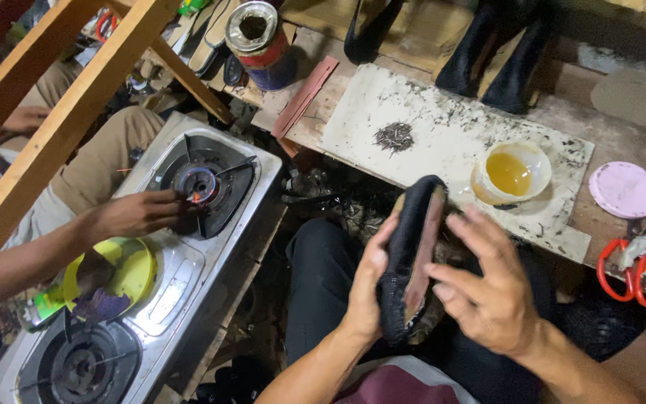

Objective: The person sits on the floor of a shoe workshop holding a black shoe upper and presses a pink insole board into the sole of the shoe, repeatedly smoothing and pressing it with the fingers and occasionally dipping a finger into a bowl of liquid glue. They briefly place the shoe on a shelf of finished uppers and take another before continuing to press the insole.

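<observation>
— Hands first: what are they doing?

— Left hand (368, 280) is gripping a black fabric shoe upper with a reddish-brown inner sole (411, 254), fingers curled round its left edge and holding it upright over the lap. Right hand (484, 288) is hovering just beside the shoe with fingers spread wide, fingertips brushing its right edge and holding nothing.

— And where is the shoe sitting?

— Between the two palms, above dark trousers (323, 284), in front of a stained white board (450, 142).

— What is lying on that board?

— A round white bowl of yellow liquid (510, 173) is standing near its right end, and a small heap of dark tacks or shavings (394, 136) is lying towards the middle.

— Further out?

— A pale pink round lid (625, 189) is resting on the wooden bench right of the board, and red-handled pliers (633, 269) are lying just below it. A dented metal can with a red and blue label (259, 41) is standing at the top.

— Is anyone else working?

— Another person's hand (140, 213) is reaching to the lit burner of a steel two-burner gas stove (188, 247) on the left, with a yellow plastic dish (125, 269) lying on the stove beside it.
</observation>
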### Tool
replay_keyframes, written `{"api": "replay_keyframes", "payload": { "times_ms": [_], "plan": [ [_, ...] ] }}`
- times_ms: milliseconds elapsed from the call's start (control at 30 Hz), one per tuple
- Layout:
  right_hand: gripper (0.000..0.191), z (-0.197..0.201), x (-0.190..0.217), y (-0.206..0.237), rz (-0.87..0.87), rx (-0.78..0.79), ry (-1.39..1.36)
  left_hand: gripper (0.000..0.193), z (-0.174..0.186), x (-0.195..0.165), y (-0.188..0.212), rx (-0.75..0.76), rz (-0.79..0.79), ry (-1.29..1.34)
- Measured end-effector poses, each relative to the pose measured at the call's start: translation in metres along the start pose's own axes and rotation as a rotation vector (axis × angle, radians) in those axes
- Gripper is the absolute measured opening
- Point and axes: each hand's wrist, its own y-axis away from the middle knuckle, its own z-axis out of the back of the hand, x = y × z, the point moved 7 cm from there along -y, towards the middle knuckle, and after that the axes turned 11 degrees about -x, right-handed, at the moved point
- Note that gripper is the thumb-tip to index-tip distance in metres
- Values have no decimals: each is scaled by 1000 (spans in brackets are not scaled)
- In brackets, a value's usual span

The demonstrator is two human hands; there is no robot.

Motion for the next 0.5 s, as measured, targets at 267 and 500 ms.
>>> {"api": "replay_keyframes", "payload": {
  "times_ms": [267, 500],
  "plan": [
    [51, 18, -128, -29, -286, 143, 496, 75, 33, 1, -11, -53, 144, 116],
    [66, -8, -205, -17, -440, 559, 610, 86, 33, 1, -9, -3, 176, 70]
  ]
}}
